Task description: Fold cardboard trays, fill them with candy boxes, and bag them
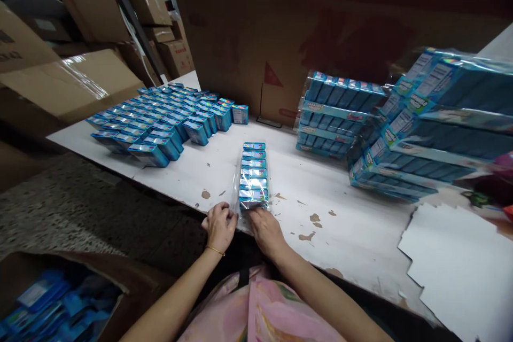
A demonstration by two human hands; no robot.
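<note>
A row of several small blue boxes lies inside a clear plastic bag on the white tabletop, its near end towards me. My right hand is closed at that near end, with the fingertips partly hidden under the plastic. Just left of the same end, my left hand has its fingers curled in beside the bag's edge. What the left fingers pinch, if anything, is too small to make out.
Many loose blue boxes stand in rows at the back left. Wrapped packs are stacked at the right, beside a taller wrapped stack. A large cardboard sheet rises behind. An open carton holds blue packages at lower left.
</note>
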